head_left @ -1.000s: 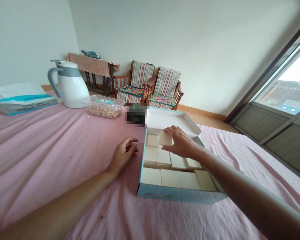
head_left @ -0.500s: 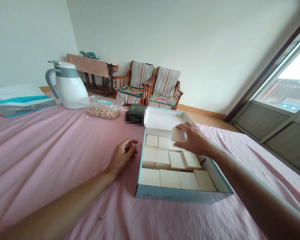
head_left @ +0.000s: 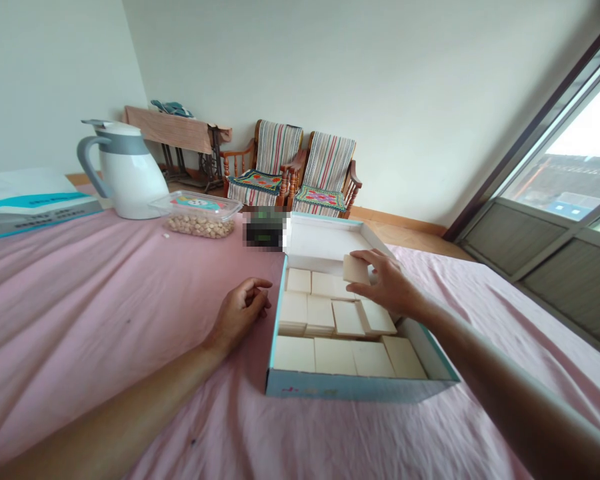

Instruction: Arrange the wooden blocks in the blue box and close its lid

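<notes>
Head view: light-blue box [head_left: 363, 390] sits open on pink cloth [head_left: 130, 287], pale square tiles [head_left: 334, 357] inside; I count four in the front row, four in the middle, the back row partly covered by the right hand [head_left: 391, 285].
Held tile: one pale square piece [head_left: 356, 269], above the back of the box, in front of the white-lined lid [head_left: 325, 235]; right thumb and fingers grasp it by its edges.
Left hand [head_left: 240, 310]: just beside the box's left wall, fingers loosely curled, released.
In the way: right forearm crosses the box's right wall; the lid stands open at the back.
Dark item [head_left: 260, 230]: next to the lid's left side, pixelated, identity unclear.
Plastic tub [head_left: 195, 203]: clear, decorated lid, filled with small pale pieces, perhaps nuts; a white crumb [head_left: 165, 235] near it.
Jug [head_left: 133, 180]: white with grey collar and handle, upright behind the tub.
Packet [head_left: 35, 207]: white, blue and grey, at far left.
Surface: cloth wrinkled, with small dark specks.
Room: two wooden chairs with striped covers by a pale wall [head_left: 405, 120]; cloth-draped stand [head_left: 167, 130] on dark metal legs; glazed door [head_left: 555, 193] at right.
</notes>
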A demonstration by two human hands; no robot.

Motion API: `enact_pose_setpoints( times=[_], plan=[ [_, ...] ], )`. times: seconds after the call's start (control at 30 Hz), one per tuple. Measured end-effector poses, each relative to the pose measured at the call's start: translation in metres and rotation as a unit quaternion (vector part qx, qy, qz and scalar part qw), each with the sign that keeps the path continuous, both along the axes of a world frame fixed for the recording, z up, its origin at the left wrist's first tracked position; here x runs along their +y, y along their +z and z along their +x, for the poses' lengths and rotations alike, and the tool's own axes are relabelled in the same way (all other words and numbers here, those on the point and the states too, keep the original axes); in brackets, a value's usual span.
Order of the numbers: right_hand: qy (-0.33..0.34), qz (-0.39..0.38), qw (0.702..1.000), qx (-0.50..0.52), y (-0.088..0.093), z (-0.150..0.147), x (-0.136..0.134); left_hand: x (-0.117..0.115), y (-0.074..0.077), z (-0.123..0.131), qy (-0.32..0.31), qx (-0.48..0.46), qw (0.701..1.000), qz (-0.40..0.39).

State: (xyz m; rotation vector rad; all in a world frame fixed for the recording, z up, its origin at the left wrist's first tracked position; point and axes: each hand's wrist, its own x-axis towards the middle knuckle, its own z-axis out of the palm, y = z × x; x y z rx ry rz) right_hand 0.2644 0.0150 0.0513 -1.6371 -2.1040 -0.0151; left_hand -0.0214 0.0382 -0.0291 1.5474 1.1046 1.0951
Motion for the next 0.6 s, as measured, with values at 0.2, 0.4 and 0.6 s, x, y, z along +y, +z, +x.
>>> enact_pose_setpoints(
  times=[0.2,0.4,0.6],
  plan=[
    [0.014,-0.037,0.999,-0.025,-0.008,-0.002,0.001,0.000,0.001,0.000,-0.006,0.000,1.000,-0.003],
    [-0.001,0.021,0.999,-0.027,-0.001,0.005,-0.004,0.000,-0.001,0.000,-0.013,0.006,1.000,-0.002],
    [0.007,-0.144,0.988,-0.061,0.022,0.016,-0.032,0.000,-0.001,0.000,-0.013,0.012,1.000,0.006]
  ],
)
